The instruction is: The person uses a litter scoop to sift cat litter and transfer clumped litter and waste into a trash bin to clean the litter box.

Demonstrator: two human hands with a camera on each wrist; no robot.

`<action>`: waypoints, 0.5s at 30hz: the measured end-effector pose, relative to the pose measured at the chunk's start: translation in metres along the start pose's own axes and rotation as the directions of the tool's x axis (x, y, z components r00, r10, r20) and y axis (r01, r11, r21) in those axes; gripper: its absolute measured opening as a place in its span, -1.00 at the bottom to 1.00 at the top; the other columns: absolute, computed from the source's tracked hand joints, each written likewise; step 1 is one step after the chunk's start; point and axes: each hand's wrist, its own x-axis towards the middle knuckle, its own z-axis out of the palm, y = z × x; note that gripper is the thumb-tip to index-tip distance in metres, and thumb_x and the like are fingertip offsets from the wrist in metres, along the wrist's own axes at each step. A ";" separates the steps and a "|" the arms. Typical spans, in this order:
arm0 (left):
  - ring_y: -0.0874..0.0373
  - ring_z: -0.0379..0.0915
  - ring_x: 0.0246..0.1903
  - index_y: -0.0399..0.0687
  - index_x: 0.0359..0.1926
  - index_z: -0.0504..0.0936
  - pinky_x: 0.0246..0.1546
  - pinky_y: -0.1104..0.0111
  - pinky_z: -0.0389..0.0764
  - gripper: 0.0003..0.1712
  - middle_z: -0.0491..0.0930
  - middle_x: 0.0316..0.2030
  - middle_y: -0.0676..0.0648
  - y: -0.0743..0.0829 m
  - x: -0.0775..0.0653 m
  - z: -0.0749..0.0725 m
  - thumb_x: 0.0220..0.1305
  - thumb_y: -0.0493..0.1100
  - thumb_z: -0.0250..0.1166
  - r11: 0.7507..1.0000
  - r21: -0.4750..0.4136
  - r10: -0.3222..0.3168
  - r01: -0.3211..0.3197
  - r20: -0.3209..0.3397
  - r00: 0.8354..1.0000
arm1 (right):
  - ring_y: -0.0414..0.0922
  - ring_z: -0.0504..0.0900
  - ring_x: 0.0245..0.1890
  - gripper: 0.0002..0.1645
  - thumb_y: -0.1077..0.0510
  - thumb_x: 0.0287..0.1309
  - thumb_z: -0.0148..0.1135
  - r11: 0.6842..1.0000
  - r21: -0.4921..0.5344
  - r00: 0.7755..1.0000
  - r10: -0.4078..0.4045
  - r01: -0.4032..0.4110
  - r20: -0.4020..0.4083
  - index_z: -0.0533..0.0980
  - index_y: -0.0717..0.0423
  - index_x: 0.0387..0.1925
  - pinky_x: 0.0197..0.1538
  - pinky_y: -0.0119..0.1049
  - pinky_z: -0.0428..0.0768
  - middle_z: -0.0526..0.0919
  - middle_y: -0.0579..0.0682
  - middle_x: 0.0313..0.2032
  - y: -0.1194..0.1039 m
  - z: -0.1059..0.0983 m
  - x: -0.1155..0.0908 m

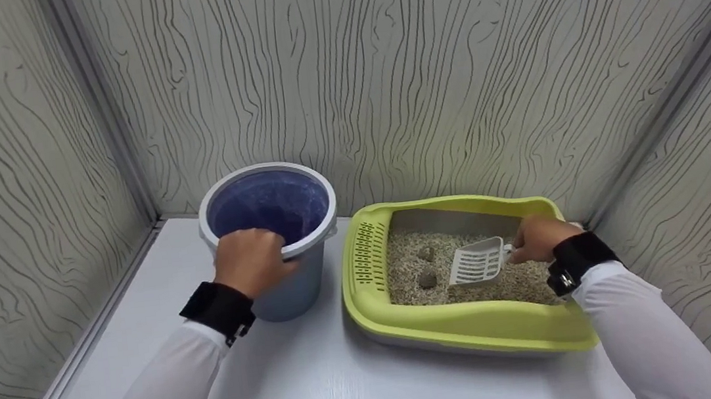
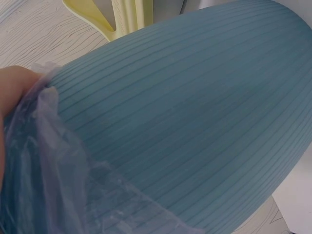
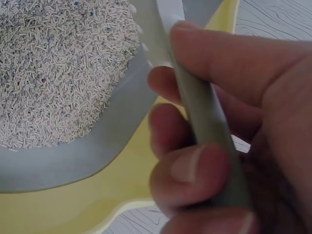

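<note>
My left hand (image 1: 249, 260) grips the near rim of a blue-grey trash bin (image 1: 302, 288) with a white rim. In the left wrist view a thin clear plastic bag (image 2: 63, 161) hangs over the bin's ribbed outside, beside the thumb. My right hand (image 1: 541, 237) holds a white slotted litter scoop (image 1: 479, 260) by its handle, fingers wrapped round it in the right wrist view. The scoop's head is over the pale pellet litter (image 1: 403, 247) in a yellow-green litter box (image 1: 380, 309). Two dark clumps, one the nearer clump (image 1: 428, 278), lie left of the scoop.
Bin and litter box stand side by side on a white table (image 1: 296, 391), the bin on the left. Wood-grain patterned panels, including the back panel (image 1: 330, 83), enclose the table at back and both sides. The box's raised rim surrounds the litter.
</note>
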 end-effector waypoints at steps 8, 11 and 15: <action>0.10 0.25 -0.75 0.12 -0.84 0.22 -0.70 0.13 0.30 -0.24 0.26 -0.79 0.12 0.000 0.000 -0.001 -0.04 0.36 0.53 1.000 -0.005 -0.006 0.006 0.021 1.000 | -0.35 -0.01 -0.72 -0.30 0.19 -0.04 0.46 0.998 -0.057 0.999 -0.036 0.037 0.011 0.12 -0.21 -0.88 -0.56 -0.43 -0.01 0.05 -0.38 -0.81 -0.018 0.010 0.011; 0.10 0.27 -0.74 0.10 -0.83 0.25 -0.70 0.11 0.31 -0.26 0.30 -0.79 0.10 0.000 0.001 -0.001 -0.04 0.34 0.53 1.000 -0.004 -0.005 0.005 0.018 1.000 | -0.33 -0.01 -0.73 -0.29 0.20 0.05 0.43 0.997 -0.064 0.998 -0.041 0.044 0.041 0.11 -0.18 -0.87 -0.57 -0.43 0.00 0.03 -0.35 -0.81 -0.026 0.017 0.017; 0.09 0.28 -0.74 0.09 -0.82 0.28 -0.69 0.10 0.32 -0.29 0.33 -0.78 0.09 0.000 0.001 -0.002 -0.05 0.32 0.55 1.000 -0.011 -0.002 0.002 0.018 1.000 | -0.29 0.09 -0.70 -0.44 0.20 0.14 0.44 0.993 -0.099 0.997 -0.063 0.068 0.048 0.34 -0.02 -0.83 -0.56 -0.41 0.08 0.18 -0.30 -0.76 -0.036 0.027 0.027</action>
